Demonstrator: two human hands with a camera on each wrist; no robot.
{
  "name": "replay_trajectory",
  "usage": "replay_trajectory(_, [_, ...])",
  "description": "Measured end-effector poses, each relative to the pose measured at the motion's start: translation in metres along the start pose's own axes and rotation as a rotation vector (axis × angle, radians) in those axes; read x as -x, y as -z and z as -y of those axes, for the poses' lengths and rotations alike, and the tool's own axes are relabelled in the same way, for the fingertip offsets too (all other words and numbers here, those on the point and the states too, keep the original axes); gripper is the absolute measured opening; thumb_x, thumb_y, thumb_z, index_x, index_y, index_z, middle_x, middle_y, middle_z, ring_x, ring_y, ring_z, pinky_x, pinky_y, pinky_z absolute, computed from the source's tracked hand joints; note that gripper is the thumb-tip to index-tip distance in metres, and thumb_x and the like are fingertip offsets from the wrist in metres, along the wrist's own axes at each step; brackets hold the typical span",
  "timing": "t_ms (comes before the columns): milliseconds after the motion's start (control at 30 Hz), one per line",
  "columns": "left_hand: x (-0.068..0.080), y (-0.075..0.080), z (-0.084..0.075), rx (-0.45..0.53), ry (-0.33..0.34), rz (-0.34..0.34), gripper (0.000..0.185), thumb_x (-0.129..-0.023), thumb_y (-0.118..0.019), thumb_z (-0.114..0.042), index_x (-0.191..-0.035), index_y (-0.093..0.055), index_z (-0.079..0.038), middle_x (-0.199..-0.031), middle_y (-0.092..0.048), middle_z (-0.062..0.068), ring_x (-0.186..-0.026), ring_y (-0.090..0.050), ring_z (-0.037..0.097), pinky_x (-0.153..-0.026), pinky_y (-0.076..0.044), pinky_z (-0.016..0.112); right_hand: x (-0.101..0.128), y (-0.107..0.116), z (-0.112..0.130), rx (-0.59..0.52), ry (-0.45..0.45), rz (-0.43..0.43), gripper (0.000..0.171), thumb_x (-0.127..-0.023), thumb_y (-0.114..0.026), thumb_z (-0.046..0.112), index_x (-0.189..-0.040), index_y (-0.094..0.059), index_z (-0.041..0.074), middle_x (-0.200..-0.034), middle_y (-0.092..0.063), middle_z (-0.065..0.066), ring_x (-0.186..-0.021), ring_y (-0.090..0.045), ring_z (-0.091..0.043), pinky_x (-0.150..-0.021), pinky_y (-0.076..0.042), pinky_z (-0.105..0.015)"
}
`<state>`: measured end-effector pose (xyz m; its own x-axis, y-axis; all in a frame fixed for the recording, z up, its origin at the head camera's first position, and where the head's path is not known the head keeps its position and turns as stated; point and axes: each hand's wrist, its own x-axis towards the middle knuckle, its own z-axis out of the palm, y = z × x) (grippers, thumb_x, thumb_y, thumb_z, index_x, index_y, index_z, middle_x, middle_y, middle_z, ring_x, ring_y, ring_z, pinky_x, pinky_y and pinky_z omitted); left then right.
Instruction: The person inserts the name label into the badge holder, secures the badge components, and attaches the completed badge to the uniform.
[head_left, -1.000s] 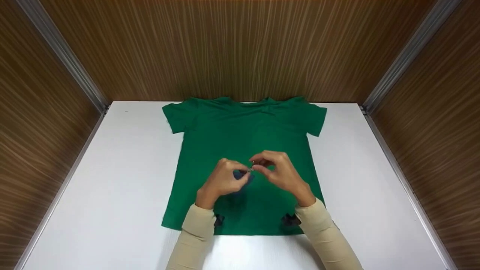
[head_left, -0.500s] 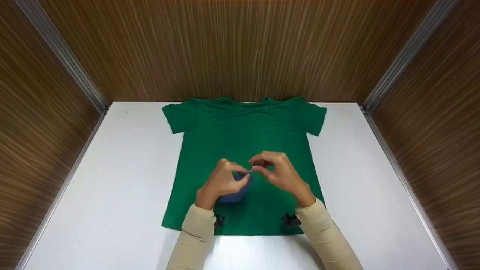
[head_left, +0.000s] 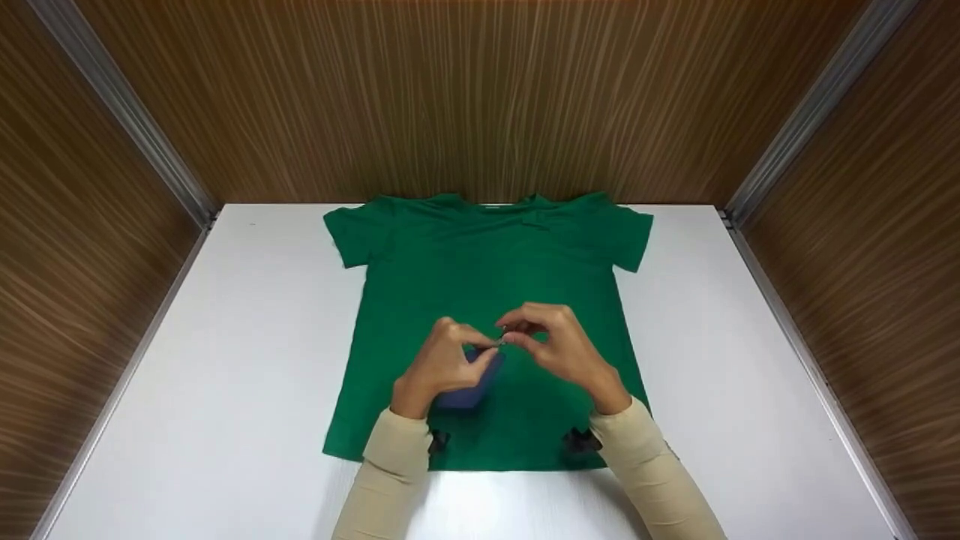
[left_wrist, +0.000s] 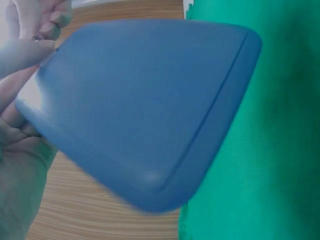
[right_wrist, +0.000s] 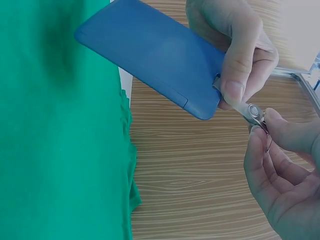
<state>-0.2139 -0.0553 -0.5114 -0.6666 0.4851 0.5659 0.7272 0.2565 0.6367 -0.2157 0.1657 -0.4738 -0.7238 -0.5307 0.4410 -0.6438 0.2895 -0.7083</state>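
One green T-shirt [head_left: 487,285] flat on white table [head_left: 225,360], beneath blue card holder [right_wrist: 155,55]

shirt [head_left: 480,285] flat on table [head_left: 225,390] | both hands over shirt's near half | card [head_left: 466,384] under left hand [head_left: 442,364]

We see a flat blue card holder [right_wrist: 150,62] with rounded corners, held tilted above the near middle of the green T-shirt [head_left: 480,262]; a small silver clip [right_wrist: 252,111] juts from its corner, and the T-shirt lies spread flat, collar at the far side
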Motion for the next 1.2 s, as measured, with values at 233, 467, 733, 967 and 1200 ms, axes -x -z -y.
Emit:
replay_trajectory(233, [0.0007, 0.0, -0.0003, 0.005, 0.027, 0.02, 0.011, -0.089, -0.073, 0.0, -0.091, -0.083, -0.002, -0.084, -0.08, 0.015, -0.064, -0.073, 0.022, -0.061, -0.061, 0.043, 0.0004, -0.0008, -0.0012, 0.013, 0.003, -0.005, 0.014, -0.097, -0.07, 0.008, -0.109, -0.077, 0.007, -0.101, -0.076, -0.013, -0.086, -0.075, -0.022, -0.076, -0.063, -0.03])
replay_trajectory(467, [-0.0012, -0.0008, 0.0002, 0.011, 0.016, 0.03, 0.011, -0.09, -0.072, -0.003, -0.089, -0.083, -0.002, -0.083, -0.08, 0.014, -0.068, -0.074, 0.021, -0.066, -0.063, 0.042, 0.0009, 0.0001, -0.001, 0.021, -0.003, -0.013, 0.014, -0.097, -0.07, 0.007, -0.109, -0.077, 0.007, -0.101, -0.076, -0.01, -0.087, -0.075, -0.021, -0.078, -0.063, -0.029])
replay_trajectory(733, [-0.0015, -0.0031, 0.0025, 0.003, 0.01, 0.011, 0.011, -0.092, -0.073, -0.007, -0.09, -0.08, 0.001, -0.086, -0.079, 0.013, -0.071, -0.072, 0.02, -0.066, -0.061, 0.045, 0.0007, 0.0003, 0.0006, 0.026, 0.024, -0.041, 0.01, -0.096, -0.072, 0.006, -0.104, -0.078, 0.007, -0.096, -0.075, -0.009, -0.081, -0.073, -0.019, -0.073, -0.062, -0.028])
replay_trajectory(967, [-0.0033, -0.0055, 0.0016, 0.004, -0.001, -0.032, 0.009, -0.093, -0.076, -0.011, -0.093, -0.081, -0.003, -0.089, -0.078, 0.012, -0.078, -0.072, 0.019, -0.071, -0.062, 0.043, 0.0001, 0.0, 0.0034, 0.021, 0.026, -0.056, 0.005, -0.094, -0.074, 0.007, -0.098, -0.077, 0.007, -0.09, -0.074, -0.008, -0.076, -0.072, -0.018, -0.069, -0.062, -0.027])
replay_trajectory(1200, [-0.0035, -0.0076, -0.0006, -0.067, 0.004, -0.056, 0.009, -0.093, -0.075, -0.009, -0.096, -0.081, -0.002, -0.09, -0.078, 0.012, -0.078, -0.074, 0.024, -0.069, -0.062, 0.038, -0.0002, -0.0004, 0.0004, -0.018, 0.009, -0.102, 0.009, -0.098, -0.069, 0.007, -0.102, -0.077, 0.006, -0.088, -0.075, -0.011, -0.068, -0.07, -0.02, -0.065, -0.06, -0.025])
